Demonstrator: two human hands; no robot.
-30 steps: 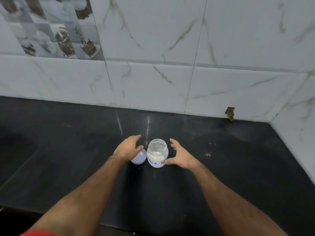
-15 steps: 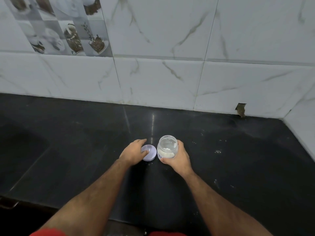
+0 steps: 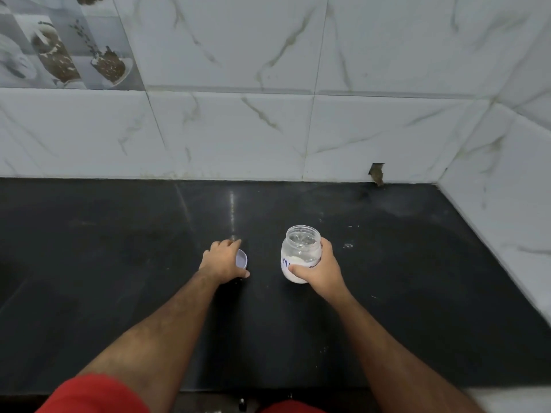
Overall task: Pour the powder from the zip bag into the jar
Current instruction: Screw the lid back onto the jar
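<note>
A small clear jar (image 3: 301, 244) with white powder in its lower part and blue writing on its side stands upright and lidless on the black counter (image 3: 119, 263). My right hand (image 3: 320, 269) is wrapped around the jar's lower right side. To its left, my left hand (image 3: 223, 262) covers and grips a pale lavender lid (image 3: 242, 259) that lies on the counter; only the lid's right edge shows. No zip bag is in view.
White marble-pattern wall tiles (image 3: 238, 129) rise behind the counter and along the right side, meeting in a corner (image 3: 441, 180). A few white powder specks (image 3: 347, 245) lie on the counter right of the jar. The counter's front edge runs along the bottom.
My right hand has closed around the jar. My left hand has slid the lid to the left, so a gap now separates lid and jar.
</note>
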